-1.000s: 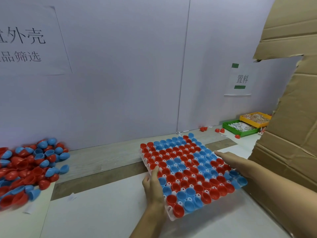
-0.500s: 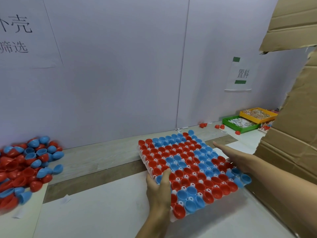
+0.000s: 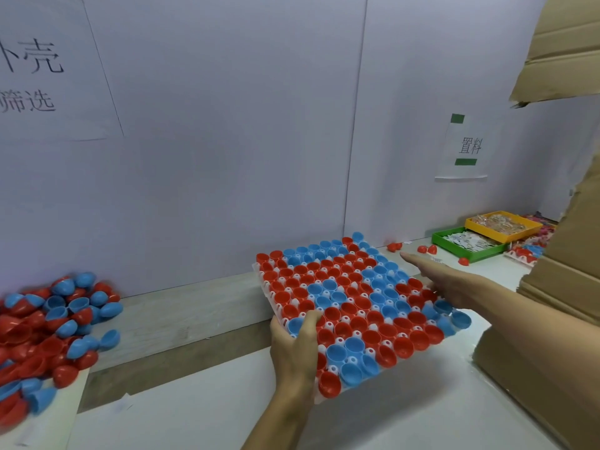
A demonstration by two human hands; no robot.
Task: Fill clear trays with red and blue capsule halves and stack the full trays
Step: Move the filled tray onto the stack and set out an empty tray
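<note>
**One tray full, ready to go on the stack**

I see the clear tray (image 3: 324,399) with every pocket I can make out holding a red or blue capsule half, so I judge the filling of this one done. My left hand (image 3: 297,349) grips its near-left edge, thumb curled over the top row. My right hand (image 3: 454,284) lies along the right edge with the fingers straight; whether it bears weight I cannot tell. The tray sits over the white worktop (image 3: 194,417), tilted, probably lifted. What is left: setting it on a stack, which I cannot see here, and working through the loose pile of halves (image 3: 48,329) at far left.
</note>
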